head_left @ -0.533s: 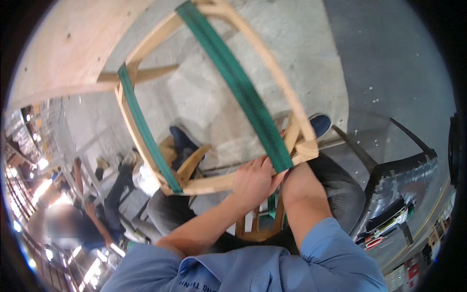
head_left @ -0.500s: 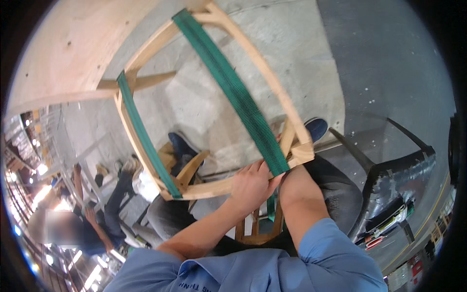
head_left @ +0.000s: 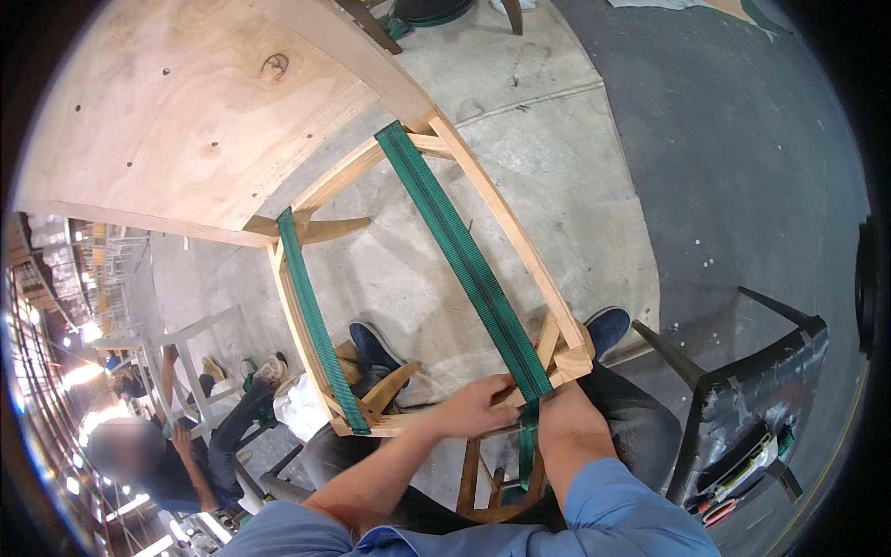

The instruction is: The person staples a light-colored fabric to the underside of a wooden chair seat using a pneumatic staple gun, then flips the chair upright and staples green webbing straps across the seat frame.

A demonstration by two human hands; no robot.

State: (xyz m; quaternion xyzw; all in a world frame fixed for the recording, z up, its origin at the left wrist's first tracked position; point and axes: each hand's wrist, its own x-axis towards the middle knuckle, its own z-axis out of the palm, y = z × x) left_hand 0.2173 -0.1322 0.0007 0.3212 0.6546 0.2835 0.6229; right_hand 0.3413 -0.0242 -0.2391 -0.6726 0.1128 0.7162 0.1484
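Observation:
A light wooden seat frame (head_left: 509, 226) rests at my knees, with two green webbing straps across it. The wide strap (head_left: 464, 253) runs from the far rail to the near rail; the narrower strap (head_left: 318, 325) lies along the left side. My left hand (head_left: 475, 406) is closed over the near rail, just left of the wide strap's near end. My right hand (head_left: 554, 401) is at that end, its fingers mostly hidden by the strap and rail. Below the rail, a loose length of green webbing (head_left: 526, 455) hangs between my legs.
A plywood tabletop (head_left: 213, 121) adjoins the frame's far left corner. To my right stands a dark, worn seat (head_left: 752, 399) holding scissors (head_left: 716, 512) and small tools. A co-worker (head_left: 172, 459) sits at left by a pale chair frame (head_left: 176, 348).
The view has shifted, so the frame sits lower and more plywood shows. My left hand has moved slightly off the wide strap's near end, which now shows bending down over the rail.

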